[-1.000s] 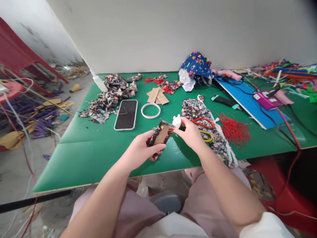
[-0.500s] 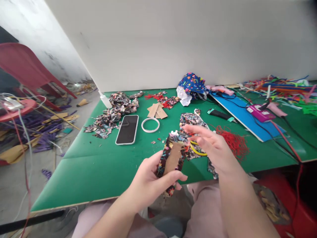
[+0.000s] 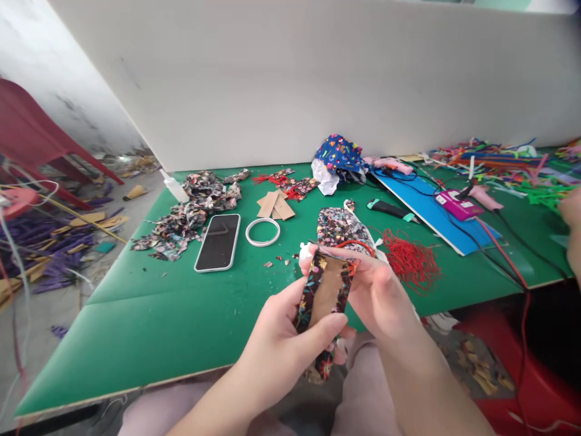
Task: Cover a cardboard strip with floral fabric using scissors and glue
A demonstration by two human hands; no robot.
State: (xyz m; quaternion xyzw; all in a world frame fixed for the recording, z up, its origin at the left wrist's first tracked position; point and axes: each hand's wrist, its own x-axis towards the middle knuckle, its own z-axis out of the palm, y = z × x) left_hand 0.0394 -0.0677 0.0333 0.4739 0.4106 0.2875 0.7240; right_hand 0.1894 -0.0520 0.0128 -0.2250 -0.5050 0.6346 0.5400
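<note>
Green table (image 3: 181,315) under fabric scraps (image 3: 190,209), white wall (image 3: 290,79) behind.

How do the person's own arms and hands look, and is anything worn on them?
Both the left hand and the right hand are bare, with no gloves, rings or watch visible. The forearms are also uncovered; no sleeve shows in this view. The fingernails look short and unpainted.

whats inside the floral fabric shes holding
A brown cardboard strip lies inside the floral fabric, which folds over its long edges. Left hand and right hand cover its lower end and right side.
</note>
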